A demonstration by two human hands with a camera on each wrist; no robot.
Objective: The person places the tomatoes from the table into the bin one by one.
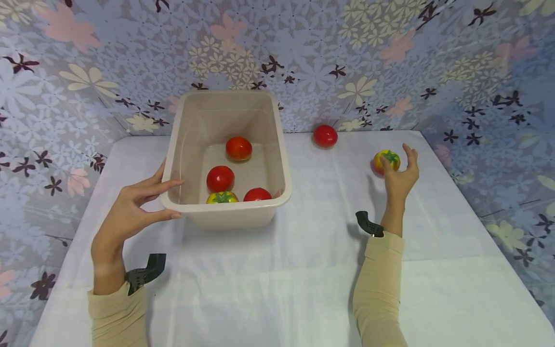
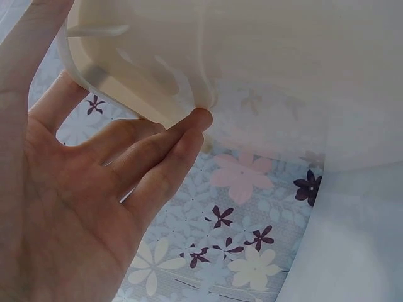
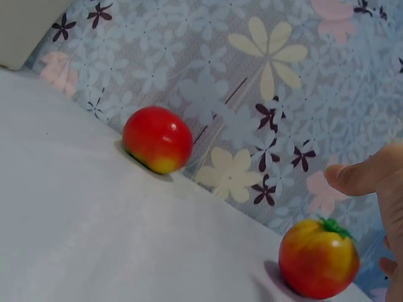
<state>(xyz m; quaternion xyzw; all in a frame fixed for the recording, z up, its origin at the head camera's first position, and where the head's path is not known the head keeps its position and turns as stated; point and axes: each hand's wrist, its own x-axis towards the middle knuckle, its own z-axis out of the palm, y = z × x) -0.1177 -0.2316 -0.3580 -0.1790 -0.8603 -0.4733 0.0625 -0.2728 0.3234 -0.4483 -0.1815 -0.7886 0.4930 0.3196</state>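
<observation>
In the head view a beige plastic bin (image 1: 230, 217) stands left of centre on the table, with several toy tomatoes inside, among them a red one (image 1: 220, 179). My left hand (image 1: 130, 207) holds the bin's near left corner: the index finger reaches over the rim, the thumb lies at the front wall. Other fingers (image 2: 164, 167) rest against the outer wall in the left wrist view. At the right, my right hand (image 1: 400, 180) hovers at a yellow-red tomato (image 3: 319, 258) with a green top, thumb and fingers spread. In the right wrist view the thumb is apart from it.
Another red tomato (image 1: 325, 136) lies near the table's back edge, between the bin and the right hand. White cloth covers the table (image 1: 303, 270). Floral fabric (image 1: 312, 62) rises behind and on both sides.
</observation>
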